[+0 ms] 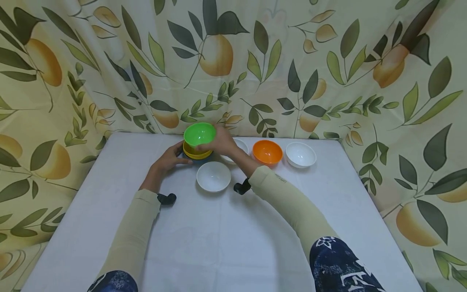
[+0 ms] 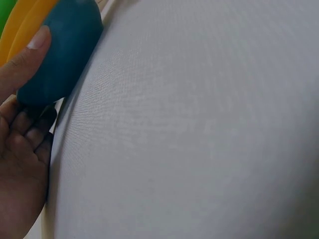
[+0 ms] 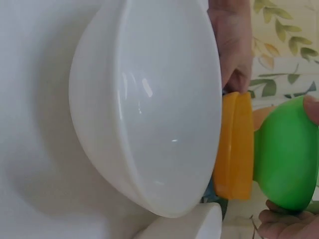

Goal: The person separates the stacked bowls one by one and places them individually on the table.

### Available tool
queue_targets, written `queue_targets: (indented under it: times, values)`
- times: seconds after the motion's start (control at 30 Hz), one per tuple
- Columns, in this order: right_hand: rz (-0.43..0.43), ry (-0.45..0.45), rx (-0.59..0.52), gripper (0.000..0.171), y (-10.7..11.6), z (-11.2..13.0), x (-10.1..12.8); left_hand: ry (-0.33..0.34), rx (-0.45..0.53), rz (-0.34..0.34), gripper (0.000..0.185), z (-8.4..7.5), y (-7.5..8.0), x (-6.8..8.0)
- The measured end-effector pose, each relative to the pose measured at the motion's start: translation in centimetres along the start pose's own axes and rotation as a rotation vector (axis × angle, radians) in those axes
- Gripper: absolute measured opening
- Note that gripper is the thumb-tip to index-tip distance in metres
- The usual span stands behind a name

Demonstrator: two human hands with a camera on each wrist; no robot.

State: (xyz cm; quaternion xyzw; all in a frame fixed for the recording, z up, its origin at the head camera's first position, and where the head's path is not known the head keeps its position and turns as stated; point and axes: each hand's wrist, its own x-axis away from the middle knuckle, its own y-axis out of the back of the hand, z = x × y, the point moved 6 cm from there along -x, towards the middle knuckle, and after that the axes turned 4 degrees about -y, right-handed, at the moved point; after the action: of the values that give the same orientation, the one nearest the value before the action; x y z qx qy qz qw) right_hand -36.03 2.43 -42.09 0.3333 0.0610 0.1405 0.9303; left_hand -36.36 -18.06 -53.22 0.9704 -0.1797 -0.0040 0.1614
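Note:
My right hand [image 1: 223, 142] grips a green bowl [image 1: 199, 134] by its rim, tilted a little, over a stack at the back of the table. Under it sit nested yellow bowls [image 1: 197, 154], whose lower rim rests in a blue bowl [image 2: 70, 55]. The right wrist view shows the base of the green bowl right at the yellow rim. My left hand [image 1: 168, 158] holds the blue bowl from the left, thumb on its near side and fingers round behind. Just in front of the stack stands a white bowl [image 1: 213, 177], large in the right wrist view.
Right of the stack, along the back, stand another white bowl [image 1: 240, 146], partly hidden by my right forearm, an orange bowl [image 1: 268, 152] and a further white bowl [image 1: 300, 155]. A white cloth [image 1: 204, 243] covers the table. A fruit-patterned curtain [image 1: 262, 97] hangs behind its back edge.

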Motion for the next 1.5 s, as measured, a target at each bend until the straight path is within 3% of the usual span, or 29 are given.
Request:
queue_targets:
  times: [0.4,0.63,0.93,1.17,1.5]
  values:
    - [-0.044,0.015,-0.039,0.101,0.7,0.8,1.4,-0.022,-0.001,0.005,0.107,-0.1,0.0,0.0]
    - [-0.054,-0.061,-0.046,0.11,1.4,1.0,2.9,-0.04,-0.001,0.002,0.106,-0.3,0.0,0.0]
    - [-0.057,-0.045,-0.064,0.103,2.4,1.2,4.9,-0.042,0.013,0.006,0.105,-0.2,0.0,0.0]
    - [-0.064,-0.038,-0.066,0.103,3.3,1.0,6.8,-0.024,0.027,0.003,0.105,-0.3,-0.2,0.2]
    - [-0.111,-0.042,-0.173,0.101,4.6,-0.8,9.5,-0.006,0.025,-0.003,0.108,-0.2,-0.2,0.1]
